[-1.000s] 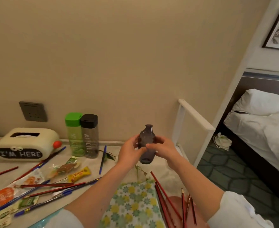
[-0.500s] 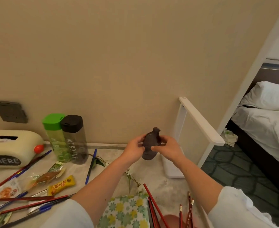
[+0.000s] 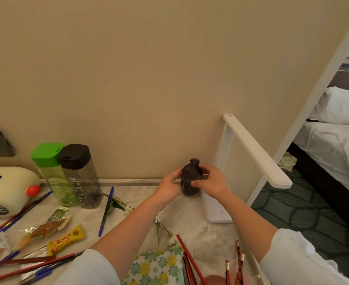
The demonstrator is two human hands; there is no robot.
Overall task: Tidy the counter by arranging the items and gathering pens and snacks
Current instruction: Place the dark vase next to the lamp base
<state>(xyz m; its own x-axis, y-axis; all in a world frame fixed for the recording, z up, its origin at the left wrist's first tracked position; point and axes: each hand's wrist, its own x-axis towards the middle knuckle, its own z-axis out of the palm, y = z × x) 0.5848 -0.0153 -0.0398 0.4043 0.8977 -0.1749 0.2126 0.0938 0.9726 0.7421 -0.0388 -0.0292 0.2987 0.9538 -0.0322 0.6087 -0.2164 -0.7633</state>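
Near the wall, left hand (image 3: 169, 187) and right hand (image 3: 211, 183) clasping rounded dark glass vase (image 3: 190, 178)

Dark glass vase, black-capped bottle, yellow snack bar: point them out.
dark glass vase (image 3: 190, 177), head view, on its belly between both hands
black-capped bottle (image 3: 81, 179), head view, clear body
yellow snack bar (image 3: 65, 241), head view, wrapper's middle

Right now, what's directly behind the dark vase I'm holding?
Behind the dark vase, held by the left hand and right hand, are the beige wall and counter backsplash strip; the strip right behind it is hidden.
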